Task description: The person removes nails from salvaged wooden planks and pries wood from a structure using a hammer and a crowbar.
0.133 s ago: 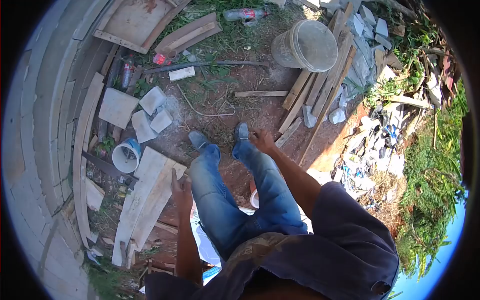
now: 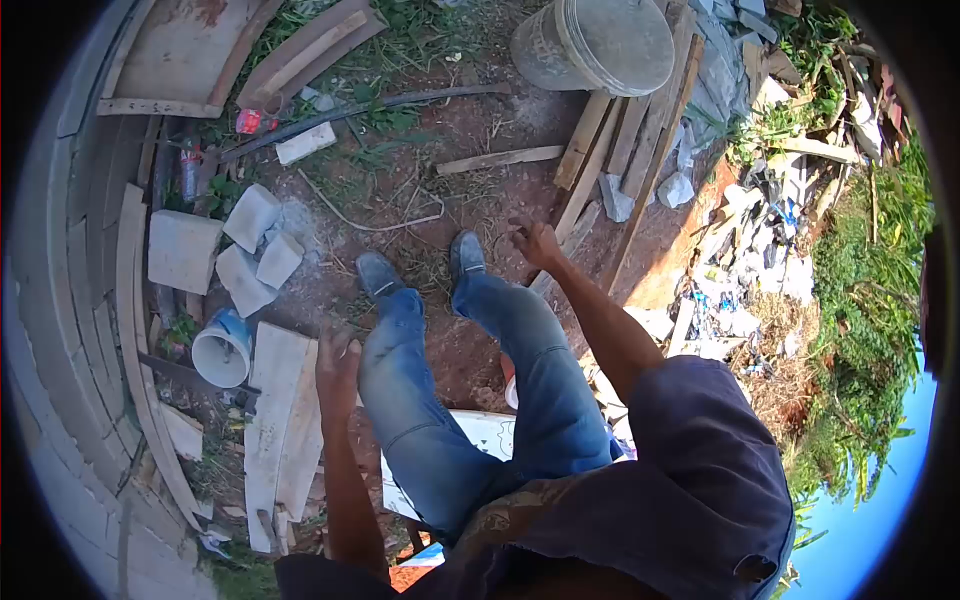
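My left hand [image 2: 338, 372] hangs beside my left knee, near the right edge of pale wooden boards [image 2: 283, 420] lying on the ground. Its fingers are loosely extended, and nothing shows in them. Past my right knee, my right hand [image 2: 537, 243] is held out over the reddish soil with its fingers apart and nothing in its grasp. Long wooden planks [image 2: 640, 150] lie just beyond it. Between my hands are my legs in blue jeans [image 2: 520, 330] and my grey shoes [image 2: 377, 272].
A large grey bucket [image 2: 610, 45] stands at the top. White blocks [image 2: 185, 250] and a small white-and-blue bucket [image 2: 222, 350] sit at left, near a block wall [image 2: 60, 330]. A thin stick [image 2: 500, 159] lies ahead of my shoes. Rubble and litter [image 2: 740, 290] cover the right side.
The view has swung, so the buckets, blocks and boards appear shifted, mostly leftward. My hands are farther apart, the right one raised outward from beside my shoe. Neither has picked anything up.
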`<state>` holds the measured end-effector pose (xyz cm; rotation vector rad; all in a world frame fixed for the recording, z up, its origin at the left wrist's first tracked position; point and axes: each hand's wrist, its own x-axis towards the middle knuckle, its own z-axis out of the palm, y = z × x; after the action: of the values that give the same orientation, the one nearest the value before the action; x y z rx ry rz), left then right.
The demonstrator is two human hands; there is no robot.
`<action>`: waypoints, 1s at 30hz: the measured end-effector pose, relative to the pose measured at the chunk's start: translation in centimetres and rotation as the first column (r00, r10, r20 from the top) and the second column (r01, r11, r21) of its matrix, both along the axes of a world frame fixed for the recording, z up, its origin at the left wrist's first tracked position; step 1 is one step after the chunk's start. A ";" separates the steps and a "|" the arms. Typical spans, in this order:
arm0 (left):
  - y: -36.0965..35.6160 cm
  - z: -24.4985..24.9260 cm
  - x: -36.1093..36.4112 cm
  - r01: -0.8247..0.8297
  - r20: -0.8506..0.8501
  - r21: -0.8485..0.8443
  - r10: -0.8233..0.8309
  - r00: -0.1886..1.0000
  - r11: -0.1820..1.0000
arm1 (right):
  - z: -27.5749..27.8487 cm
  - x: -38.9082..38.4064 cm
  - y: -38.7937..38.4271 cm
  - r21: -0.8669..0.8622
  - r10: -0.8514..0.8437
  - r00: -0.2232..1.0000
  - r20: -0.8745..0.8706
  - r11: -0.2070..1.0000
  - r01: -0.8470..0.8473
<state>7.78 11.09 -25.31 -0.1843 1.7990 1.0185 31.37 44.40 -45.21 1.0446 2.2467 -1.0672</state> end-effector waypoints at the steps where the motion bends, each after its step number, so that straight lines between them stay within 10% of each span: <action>1: 0.7 -2.9 -0.6 0.094 0.025 0.041 -0.095 0.995 0.995 | -3.5 2.1 2.0 -0.002 -0.115 0.991 0.069 0.993 0.115; 3: -0.4 -8.4 -3.3 0.150 0.317 0.164 -0.196 0.928 0.975 | -10.1 5.9 5.6 0.199 -0.226 0.966 0.128 0.960 0.198; 10: 4.9 -17.6 -9.2 0.349 -0.090 0.050 -0.344 0.935 0.936 | -22.1 8.5 13.8 0.676 -0.572 0.808 -0.139 0.542 0.500; 19: 5.5 -23.8 -10.2 0.428 -0.453 0.172 -0.315 0.834 0.887 | -23.2 8.2 15.6 0.565 -0.685 0.696 -0.215 0.495 0.661; 26: 6.2 -22.9 -9.2 0.699 -0.424 0.007 -0.631 0.649 0.715 | -19.1 8.7 15.8 0.488 -0.691 0.691 -0.212 0.537 0.688; 30: 3.5 -23.2 -11.9 0.770 -0.564 -0.318 -0.763 0.316 0.554 | -18.0 10.5 17.7 0.479 -0.635 0.718 -0.283 0.556 0.680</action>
<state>-4.08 14.62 -48.52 1.1335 2.1060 0.3428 41.83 62.09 -63.25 2.2833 2.3171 -0.6765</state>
